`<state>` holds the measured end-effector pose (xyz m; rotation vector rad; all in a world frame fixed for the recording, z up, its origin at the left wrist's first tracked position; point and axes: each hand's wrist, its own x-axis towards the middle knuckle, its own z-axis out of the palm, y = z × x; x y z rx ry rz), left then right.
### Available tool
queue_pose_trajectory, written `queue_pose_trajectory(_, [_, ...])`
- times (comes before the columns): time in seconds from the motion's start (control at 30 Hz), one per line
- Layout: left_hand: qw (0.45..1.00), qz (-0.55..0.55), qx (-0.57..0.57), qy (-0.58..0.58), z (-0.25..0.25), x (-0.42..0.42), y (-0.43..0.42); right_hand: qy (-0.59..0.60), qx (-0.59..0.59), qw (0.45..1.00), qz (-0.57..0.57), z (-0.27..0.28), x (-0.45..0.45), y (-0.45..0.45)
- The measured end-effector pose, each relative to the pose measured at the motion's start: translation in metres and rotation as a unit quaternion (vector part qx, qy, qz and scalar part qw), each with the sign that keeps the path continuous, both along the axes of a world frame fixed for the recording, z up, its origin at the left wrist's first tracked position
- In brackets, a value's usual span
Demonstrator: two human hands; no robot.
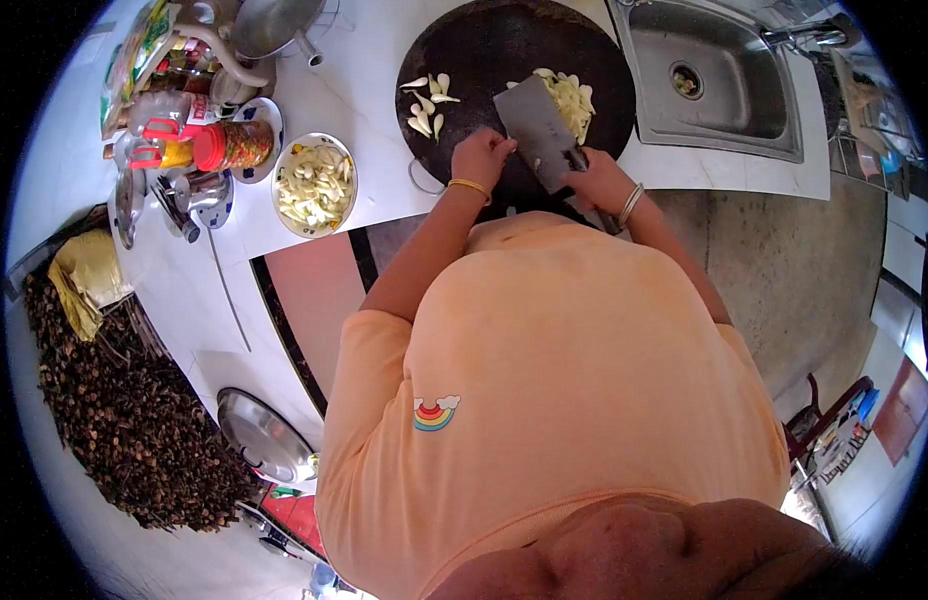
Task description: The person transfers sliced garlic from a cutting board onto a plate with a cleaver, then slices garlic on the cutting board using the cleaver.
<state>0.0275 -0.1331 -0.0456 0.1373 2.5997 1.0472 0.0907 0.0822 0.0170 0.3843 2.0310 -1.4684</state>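
Observation:
A round dark chopping board (464, 50) lies on the white counter in front of me. My right hand (596, 182) is closed round the handle of a wide cleaver (534, 125), whose blade lies over the board. Beside the blade is a pile of pale sliced pieces (572, 102). My left hand (482, 158) is at the board's near edge, left of the blade, with its fingers pinched together; what they hold, if anything, is too small to tell. Several whole white cloves (424, 105) lie on the board's left side.
A bowl of pale cut pieces (316, 186) stands left of the board. Further left are a red-lidded jar (234, 145), bottles and metal cups. A pan (274, 28) is at the back left, a steel sink (714, 80) at the right.

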Motion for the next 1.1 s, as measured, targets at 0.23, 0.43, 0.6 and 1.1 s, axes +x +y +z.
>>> queue_pose_trajectory(0.23, [0.998,-0.022,0.002,0.061,-0.012,0.001,-0.001,-0.011,-0.001,1.000,-0.010,-0.013,-0.001,-0.004])
queue_pose_trajectory(0.43, [0.999,-0.028,-0.007,0.036,-0.008,0.003,0.000,0.029,0.018,0.999,-0.012,-0.033,-0.005,-0.022])
queue_pose_trajectory(0.6, [0.997,-0.037,-0.037,0.052,-0.004,0.006,0.006,0.024,-0.006,0.999,-0.030,-0.033,-0.007,-0.024])
queue_pose_trajectory(1.1, [0.956,-0.049,-0.220,0.186,0.029,-0.059,-0.017,0.105,0.150,0.981,0.069,-0.049,0.009,-0.002])
